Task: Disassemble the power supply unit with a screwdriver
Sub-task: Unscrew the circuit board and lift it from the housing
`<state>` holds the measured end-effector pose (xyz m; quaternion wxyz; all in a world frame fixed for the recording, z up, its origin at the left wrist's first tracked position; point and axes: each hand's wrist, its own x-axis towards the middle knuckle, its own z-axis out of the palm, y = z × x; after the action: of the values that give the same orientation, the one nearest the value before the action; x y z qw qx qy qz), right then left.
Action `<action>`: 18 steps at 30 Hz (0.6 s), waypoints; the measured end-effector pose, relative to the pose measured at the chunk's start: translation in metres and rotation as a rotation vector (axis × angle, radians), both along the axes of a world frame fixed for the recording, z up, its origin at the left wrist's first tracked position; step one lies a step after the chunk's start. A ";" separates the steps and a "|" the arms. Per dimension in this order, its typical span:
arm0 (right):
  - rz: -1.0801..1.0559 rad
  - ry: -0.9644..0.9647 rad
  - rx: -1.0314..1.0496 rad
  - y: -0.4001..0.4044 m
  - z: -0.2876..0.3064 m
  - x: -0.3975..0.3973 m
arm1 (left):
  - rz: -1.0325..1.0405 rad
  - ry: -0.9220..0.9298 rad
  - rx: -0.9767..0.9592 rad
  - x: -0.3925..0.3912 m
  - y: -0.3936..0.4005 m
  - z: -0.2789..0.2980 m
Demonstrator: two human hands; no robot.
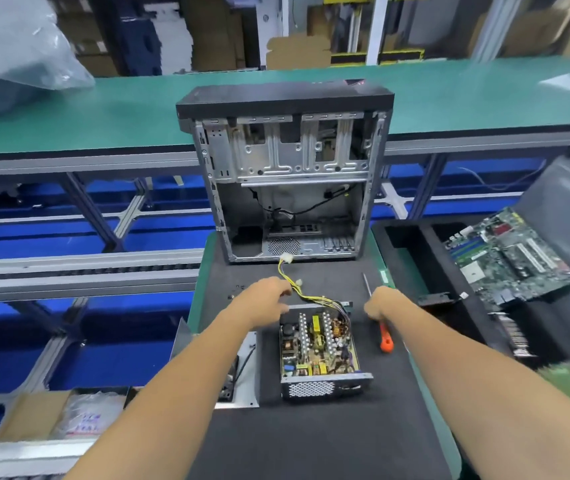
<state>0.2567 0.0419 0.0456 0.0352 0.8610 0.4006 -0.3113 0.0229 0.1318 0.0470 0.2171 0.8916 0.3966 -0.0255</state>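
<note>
The opened power supply [318,348] sits mid-table [311,438]. The left hand [266,299] reaches to its yellow wires [306,296]; the right hand [385,303] grips the screwdriver [385,341]. An empty case [287,174] stands at the far edge.

The power supply unit [321,351] lies on the table [311,445], the computer case [287,174] behind it, the screwdriver [379,317] just to its right, its removed cover [242,368] left, the motherboard [508,258] far right.

Both forearms are bare to the frame's edge, and the left hand [265,299] and right hand [385,303] are ungloved.
</note>
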 end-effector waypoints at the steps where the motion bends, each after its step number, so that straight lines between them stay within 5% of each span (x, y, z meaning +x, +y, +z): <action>1: 0.003 0.022 -0.079 -0.003 -0.004 -0.003 | -0.030 0.022 -0.009 0.002 0.000 -0.001; 12: 0.055 0.071 -0.098 -0.004 0.009 0.004 | -0.079 0.270 -0.005 0.025 -0.015 -0.010; 18: -0.080 0.097 0.222 0.020 0.043 0.017 | -0.007 0.236 0.037 0.032 -0.019 -0.019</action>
<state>0.2740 0.0616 0.0888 -0.0922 0.8588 0.3992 -0.3076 0.0551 0.1132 0.0281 0.1524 0.8875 0.4168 -0.1239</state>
